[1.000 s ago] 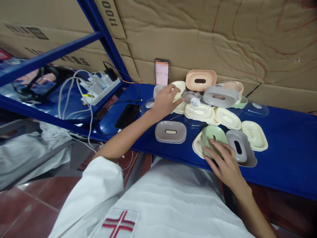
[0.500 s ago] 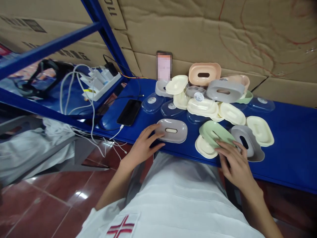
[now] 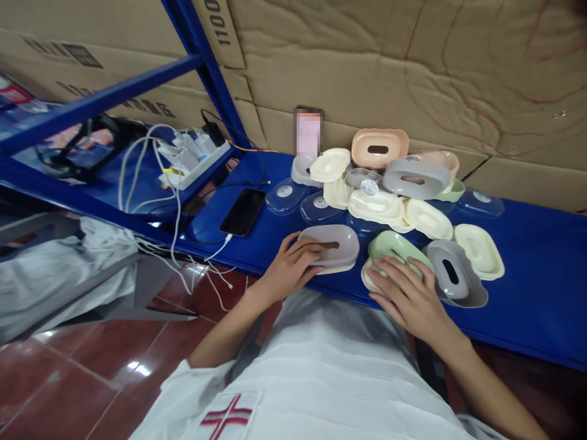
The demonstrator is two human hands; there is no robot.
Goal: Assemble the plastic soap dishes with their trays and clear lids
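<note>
- Plainly, the left hand (image 3: pixel 291 269) lies on the near-left end of the grey oval plastic soap-dish top (image 3: pixel 328 245), fingers curled over its upper face and thumb at its near rim; that grip is closed around the piece.
- That grey top sits over a cream oval plastic base (image 3: pixel 337 267), whose edge shows just under its near rim. The pair stands at the near edge of the blue counter (image 3: pixel 541 287), straight ahead of the left hand.
- Its long axis runs left to right, roughly along the counter's near edge, with a dark slot in the middle of the top face.
- The right hand (image 3: pixel 408 293) rests with fingers spread flat on the pale green oval plastic soap-dish top (image 3: pixel 395 245), which tilts across a second cream base (image 3: pixel 369 276). This grip presses down and pinches nothing.
- The green piece lies just right of the grey one, near but apart; the left hand is nearer the grey piece, the right nearer the green.
- The grey top looks smooth, matte and rounded at the corners.
- Farther back lies a heap of cream, peach and grey dish parts (image 3: pixel 389 183) with clear plastic lids (image 3: pixel 285 195); a black phone (image 3: pixel 243 211) lies to the left.
</note>
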